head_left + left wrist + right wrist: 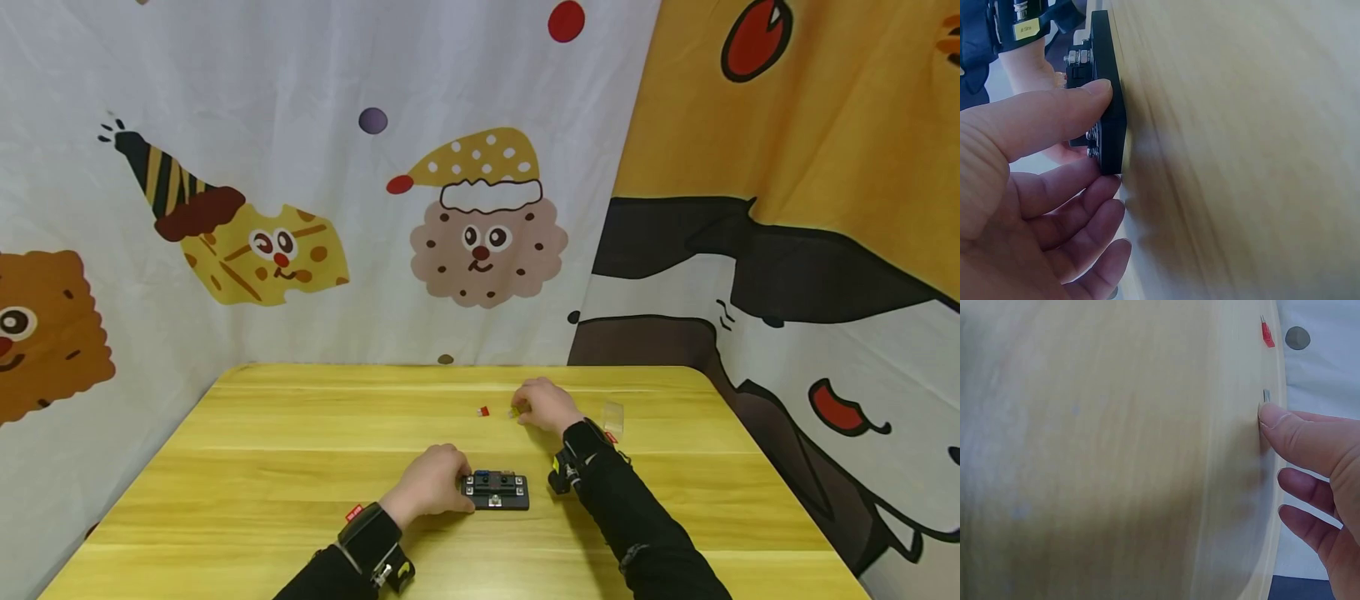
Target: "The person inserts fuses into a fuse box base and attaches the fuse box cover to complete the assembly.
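A black fuse block [500,503] with silver screw terminals lies on the table in front of me. My left hand [433,483] holds it by its left end, the thumb [1088,100] along one side and fingertips at the end. A small blue piece shows at the block's back left. Farther off, my right hand [551,406] pinches a small yellow blade fuse [513,412] between thumb and forefinger, close over the tabletop. In the right wrist view its metal prongs [1266,395] stick out past the thumb; the fingers cover its body. A red blade fuse [483,412] lies just left of it.
Right of my right hand, a small transparent box [613,417] stands on the wooden table [300,467]. A printed cartoon curtain [300,167] hangs behind the table's far edge and along its right side. Both wrists carry strapped-on black cameras.
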Demonstrator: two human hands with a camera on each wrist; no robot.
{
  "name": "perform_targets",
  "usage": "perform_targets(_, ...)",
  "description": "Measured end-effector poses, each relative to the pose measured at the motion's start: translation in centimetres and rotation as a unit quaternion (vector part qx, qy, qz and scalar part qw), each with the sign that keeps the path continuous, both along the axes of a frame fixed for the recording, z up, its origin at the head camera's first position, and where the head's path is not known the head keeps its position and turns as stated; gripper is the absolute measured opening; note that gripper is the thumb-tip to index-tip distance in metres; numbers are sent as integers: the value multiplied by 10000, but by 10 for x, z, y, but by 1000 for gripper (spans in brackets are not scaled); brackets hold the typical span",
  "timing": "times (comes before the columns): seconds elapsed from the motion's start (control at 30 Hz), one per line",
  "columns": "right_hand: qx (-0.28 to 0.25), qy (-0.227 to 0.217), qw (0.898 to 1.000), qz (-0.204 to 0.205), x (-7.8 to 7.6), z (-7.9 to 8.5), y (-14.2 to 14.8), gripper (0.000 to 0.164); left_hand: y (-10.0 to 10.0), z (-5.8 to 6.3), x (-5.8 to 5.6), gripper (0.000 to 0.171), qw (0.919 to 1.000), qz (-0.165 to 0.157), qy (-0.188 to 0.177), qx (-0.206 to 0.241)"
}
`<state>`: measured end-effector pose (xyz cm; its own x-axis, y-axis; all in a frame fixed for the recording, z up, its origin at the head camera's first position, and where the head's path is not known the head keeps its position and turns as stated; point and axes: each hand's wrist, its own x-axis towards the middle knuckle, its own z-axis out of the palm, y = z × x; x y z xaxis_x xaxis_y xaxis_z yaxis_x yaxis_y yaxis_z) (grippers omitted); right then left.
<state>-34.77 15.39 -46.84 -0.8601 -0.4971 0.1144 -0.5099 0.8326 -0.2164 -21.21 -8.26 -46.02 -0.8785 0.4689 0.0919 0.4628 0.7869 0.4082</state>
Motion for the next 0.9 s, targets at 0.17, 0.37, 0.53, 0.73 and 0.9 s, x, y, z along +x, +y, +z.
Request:
perform_targets(0.17,-14,29,10000,-29,0,0,0,21,0,0,0,41,10000,2,16,19)
perform_targets(0.37,-34,110,9999,-47,-1,-1,-1,18,-1,0,0,41,10000,-28,37,1)
perform_targets(0.53,-95,182,9998,-51,-2,-3,-1,17,-1,-1,0,41,10000,-12,31,-2)
perform_targets(0.73,-196,303,9993,55,-2,-5,0,16,-1,-2,-1,41,10000,-21,36,16)
perform_targets(0.9,-170,439,9988,152,-2,-6,1,16,-1,-3,-1,40,10000,-16,33,18)
